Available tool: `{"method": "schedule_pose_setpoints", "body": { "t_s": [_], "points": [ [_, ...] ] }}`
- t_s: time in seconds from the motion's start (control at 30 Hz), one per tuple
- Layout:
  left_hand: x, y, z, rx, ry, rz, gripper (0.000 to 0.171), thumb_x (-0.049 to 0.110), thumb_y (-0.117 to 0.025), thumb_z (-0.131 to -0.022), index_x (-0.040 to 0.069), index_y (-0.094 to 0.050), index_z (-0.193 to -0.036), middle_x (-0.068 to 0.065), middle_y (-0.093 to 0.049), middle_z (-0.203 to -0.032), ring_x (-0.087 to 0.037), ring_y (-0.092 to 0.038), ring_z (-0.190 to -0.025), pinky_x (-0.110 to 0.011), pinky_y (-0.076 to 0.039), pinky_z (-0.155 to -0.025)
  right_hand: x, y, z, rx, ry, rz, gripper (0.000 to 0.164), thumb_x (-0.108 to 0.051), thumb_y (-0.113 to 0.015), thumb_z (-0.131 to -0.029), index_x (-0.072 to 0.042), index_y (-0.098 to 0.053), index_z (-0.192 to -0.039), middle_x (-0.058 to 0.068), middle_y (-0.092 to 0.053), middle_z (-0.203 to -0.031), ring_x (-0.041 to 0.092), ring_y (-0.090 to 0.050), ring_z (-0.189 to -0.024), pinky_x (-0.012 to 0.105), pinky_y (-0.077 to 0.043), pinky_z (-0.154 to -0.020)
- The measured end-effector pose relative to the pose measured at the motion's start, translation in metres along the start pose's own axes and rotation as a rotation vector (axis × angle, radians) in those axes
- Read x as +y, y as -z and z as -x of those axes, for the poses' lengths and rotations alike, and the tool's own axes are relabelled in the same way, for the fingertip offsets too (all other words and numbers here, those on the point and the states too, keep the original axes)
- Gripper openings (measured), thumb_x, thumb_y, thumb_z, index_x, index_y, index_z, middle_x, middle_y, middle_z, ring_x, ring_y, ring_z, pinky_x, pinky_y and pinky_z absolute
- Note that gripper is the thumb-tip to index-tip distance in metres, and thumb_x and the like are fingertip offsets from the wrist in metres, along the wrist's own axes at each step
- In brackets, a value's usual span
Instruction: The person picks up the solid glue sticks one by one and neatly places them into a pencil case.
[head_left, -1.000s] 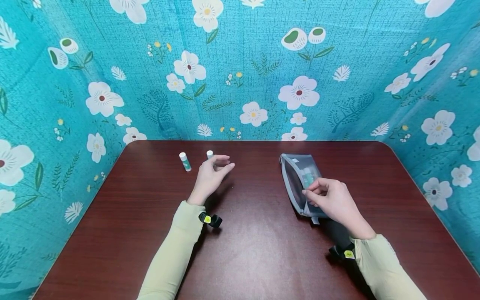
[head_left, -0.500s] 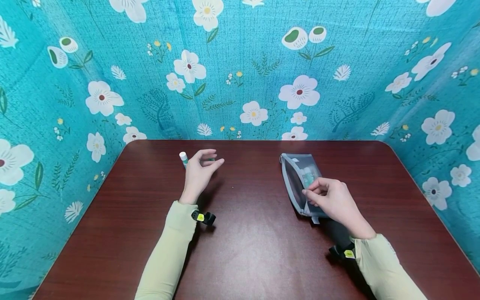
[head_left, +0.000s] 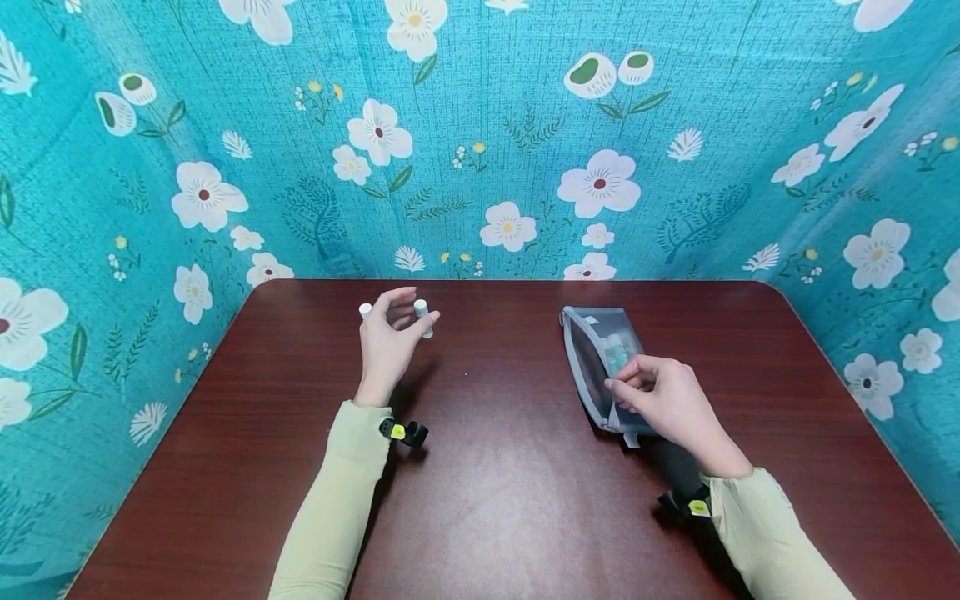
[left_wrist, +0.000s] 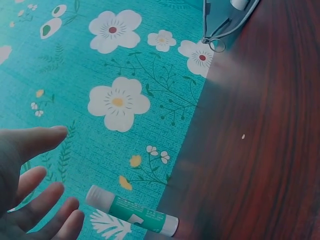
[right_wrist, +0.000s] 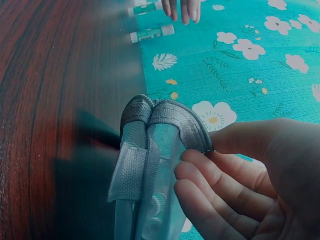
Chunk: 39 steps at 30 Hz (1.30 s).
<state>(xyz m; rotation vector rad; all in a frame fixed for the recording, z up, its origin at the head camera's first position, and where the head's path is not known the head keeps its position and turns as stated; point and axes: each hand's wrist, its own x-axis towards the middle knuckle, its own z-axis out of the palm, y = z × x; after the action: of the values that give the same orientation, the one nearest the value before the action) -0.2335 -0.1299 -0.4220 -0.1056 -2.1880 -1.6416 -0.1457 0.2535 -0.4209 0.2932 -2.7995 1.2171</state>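
Observation:
My left hand (head_left: 386, 346) hovers over the far left of the table with its fingers spread. Right beside its thumb stands a glue stick (head_left: 422, 307) with a white cap and green label; the left wrist view shows this glue stick (left_wrist: 137, 212) just off the fingertips. A second glue stick (head_left: 365, 310) is partly hidden behind that hand. My right hand (head_left: 663, 400) pinches the rim of a grey mesh zipper pouch (head_left: 577, 367) between thumb and fingers, its mouth unzipped. Green-and-white tubes (head_left: 617, 352) show through the mesh.
The dark reddish wooden table (head_left: 495, 475) ends at a blue flowered cloth (head_left: 480, 150) hanging behind it. A tiny pale speck (left_wrist: 243, 136) lies on the tabletop. Each wrist wears a black strap-on camera, such as the left camera (head_left: 405, 432).
My left hand has moved left and slightly farther back, now left of the nearer glue stick and covering part of the other. My right hand and the pouch stay put.

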Motion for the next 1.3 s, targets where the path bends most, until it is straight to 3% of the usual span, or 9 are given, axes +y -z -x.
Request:
{"method": "schedule_pose_setpoints", "body": {
  "t_s": [0.27,0.77,1.1,1.3],
  "points": [
    [-0.007,-0.003,-0.002,0.021,0.006,-0.026,0.055,0.02,-0.088,-0.083,0.006,-0.065,-0.131,-0.009,-0.065,-0.126,-0.031,-0.064,-0.112,-0.04,-0.051,-0.099,0.0,0.001,0.0,-0.003,-0.007,0.002,0.008,-0.015,-0.079,-0.092,-0.011,-0.073,-0.09,-0.003,-0.069,-0.072,0.016,-0.066,-0.062,0.029,-0.053,-0.056],
    [-0.028,-0.013,-0.007,0.045,0.082,-0.057,0.052,0.016,-0.088,-0.083,0.002,-0.065,-0.127,-0.01,-0.067,-0.12,-0.026,-0.066,-0.106,-0.038,-0.053,-0.096,0.0,0.0,0.0,-0.01,-0.009,-0.004,0.006,-0.011,-0.079,-0.091,-0.01,-0.073,-0.092,-0.003,-0.069,-0.073,0.015,-0.066,-0.062,0.029,-0.055,-0.057],
    [-0.039,-0.017,-0.007,-0.018,0.2,-0.113,0.047,0.014,-0.083,-0.088,0.005,-0.062,-0.129,-0.014,-0.066,-0.122,-0.032,-0.067,-0.106,-0.039,-0.053,-0.095,0.001,-0.001,-0.001,-0.004,-0.01,0.002,0.007,-0.013,-0.079,-0.091,-0.011,-0.073,-0.09,-0.004,-0.069,-0.072,0.014,-0.065,-0.062,0.03,-0.054,-0.056],
    [-0.044,-0.018,-0.008,-0.036,0.238,-0.156,0.046,0.01,-0.083,-0.087,0.003,-0.063,-0.128,-0.017,-0.067,-0.12,-0.032,-0.068,-0.107,-0.041,-0.054,-0.094,0.0,-0.001,0.0,-0.001,-0.012,0.002,0.007,-0.013,-0.08,-0.091,-0.011,-0.073,-0.09,-0.004,-0.069,-0.071,0.014,-0.065,-0.062,0.03,-0.053,-0.055]
  ]
}}
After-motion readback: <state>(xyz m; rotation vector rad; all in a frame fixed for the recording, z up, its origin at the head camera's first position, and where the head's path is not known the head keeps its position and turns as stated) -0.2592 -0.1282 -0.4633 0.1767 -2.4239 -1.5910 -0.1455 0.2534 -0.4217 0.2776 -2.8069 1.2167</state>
